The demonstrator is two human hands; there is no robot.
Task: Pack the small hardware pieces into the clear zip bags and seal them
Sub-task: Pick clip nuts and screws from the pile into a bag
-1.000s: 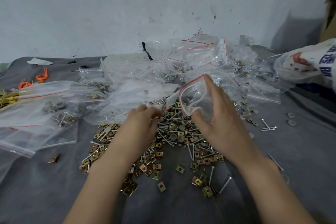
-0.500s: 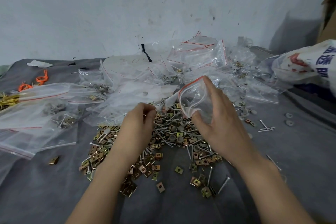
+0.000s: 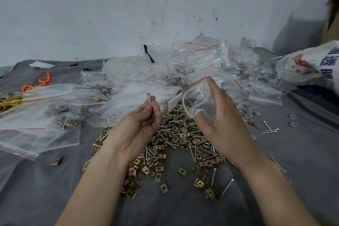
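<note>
We looked down at a grey cloth (image 3: 55, 189) spread over the work surface, with a scuffed white wall (image 3: 128, 14) behind it at twelve o'clock. A heap of clear zip bags (image 3: 192, 60) with red seal strips lay across the far side, from nine o'clock round to two o'clock, some holding hardware. At three o'clock sat a white printed sack (image 3: 311, 64). In the centre lay a pile of loose hardware (image 3: 176, 139): brass-coloured square clips, silver screws and grey washers, touching and overlapping. Orange ties (image 3: 44, 80) lay at ten o'clock.

Our right hand (image 3: 225, 126) was raised just above the pile at one o'clock from centre, thumb and fingers gripping a small zip bag (image 3: 198, 97) with its red-edged mouth held open toward the left. Our left hand (image 3: 139, 126), palm up at eleven o'clock from centre, had its fingers curled closed, pinching a single screw (image 3: 149, 99) upright, head on top, beside the bag's mouth but apart from it
</note>
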